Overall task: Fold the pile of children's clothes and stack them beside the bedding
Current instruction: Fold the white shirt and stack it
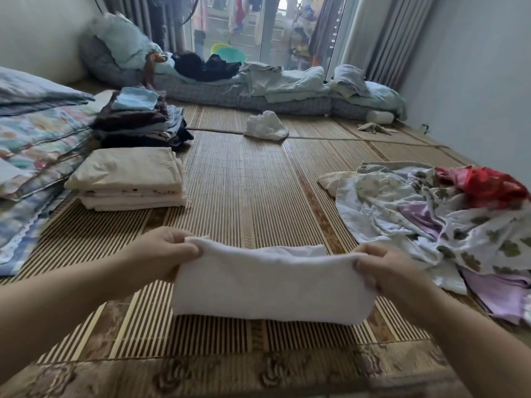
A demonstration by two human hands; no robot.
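Left hand (165, 251), right hand (385, 268) each pinch folded white cloth (270, 285) ends, above mat (235, 182) near edge.

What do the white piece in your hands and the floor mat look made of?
The white piece: soft matte fabric, likely cotton; it drapes and looks faintly fuzzy. The mat: probably bamboo slats, slightly glossy; thin parallel strips show.

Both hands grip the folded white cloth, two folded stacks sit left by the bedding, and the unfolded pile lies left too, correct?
No: the head view shows the unfolded pile on the right. The rest holds: left hand and right hand grip the white cloth, and the cream stack and dark stack sit left by the bedding.
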